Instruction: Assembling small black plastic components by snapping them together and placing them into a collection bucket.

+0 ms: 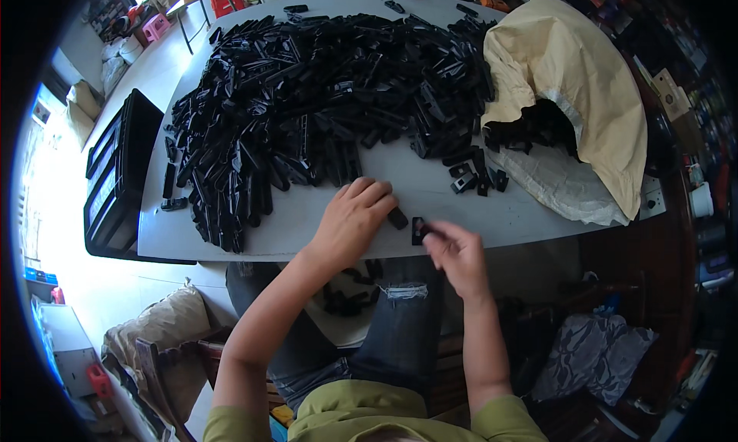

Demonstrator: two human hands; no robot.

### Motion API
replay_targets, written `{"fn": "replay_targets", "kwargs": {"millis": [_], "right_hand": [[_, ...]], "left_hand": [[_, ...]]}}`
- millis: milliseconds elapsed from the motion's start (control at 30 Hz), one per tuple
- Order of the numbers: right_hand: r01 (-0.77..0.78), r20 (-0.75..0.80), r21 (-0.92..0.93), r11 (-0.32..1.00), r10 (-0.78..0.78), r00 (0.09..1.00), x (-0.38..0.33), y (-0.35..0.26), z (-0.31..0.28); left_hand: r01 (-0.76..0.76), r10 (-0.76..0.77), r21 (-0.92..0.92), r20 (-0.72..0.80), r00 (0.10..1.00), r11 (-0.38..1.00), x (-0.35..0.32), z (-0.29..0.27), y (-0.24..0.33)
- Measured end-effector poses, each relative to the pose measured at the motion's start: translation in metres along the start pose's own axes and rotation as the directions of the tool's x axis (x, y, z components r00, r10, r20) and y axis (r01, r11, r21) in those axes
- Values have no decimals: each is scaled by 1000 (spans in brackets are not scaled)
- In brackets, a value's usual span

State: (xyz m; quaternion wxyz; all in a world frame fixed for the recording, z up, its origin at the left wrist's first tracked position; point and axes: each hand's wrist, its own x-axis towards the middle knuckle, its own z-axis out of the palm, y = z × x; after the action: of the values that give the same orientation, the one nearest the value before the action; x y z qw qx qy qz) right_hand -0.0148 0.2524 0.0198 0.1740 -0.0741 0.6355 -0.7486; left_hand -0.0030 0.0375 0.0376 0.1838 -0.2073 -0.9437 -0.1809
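Note:
Near the front edge of the grey-white table, my left hand curls its fingers round a small black plastic part, one end of which sticks out at the fingertips. To its right, my right hand is closed in a pinch, its fingertips smeared by motion. Something small and dark shows at them, too blurred to name. Right by those fingertips lies a flat black plastic piece on the tabletop. Beyond both hands rises a big heap of long black plastic parts.
A beige woven sack, its mouth facing me, holds more black parts at the right. Several loose parts lie beside it. A black crate stands off the table's left edge. Between my legs, below the table, are more black pieces.

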Motion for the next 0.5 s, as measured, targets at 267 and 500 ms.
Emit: {"fn": "replay_targets", "kwargs": {"millis": [267,500], "right_hand": [[364,160,-756,544,-387,908,-4,-7,22],[468,350,-798,379,-341,873,-2,-17,9]], "left_hand": [[79,-33,-414,116,993,907,-23,-10,-7],[209,-151,-577,148,978,790,-31,-5,-17]]}}
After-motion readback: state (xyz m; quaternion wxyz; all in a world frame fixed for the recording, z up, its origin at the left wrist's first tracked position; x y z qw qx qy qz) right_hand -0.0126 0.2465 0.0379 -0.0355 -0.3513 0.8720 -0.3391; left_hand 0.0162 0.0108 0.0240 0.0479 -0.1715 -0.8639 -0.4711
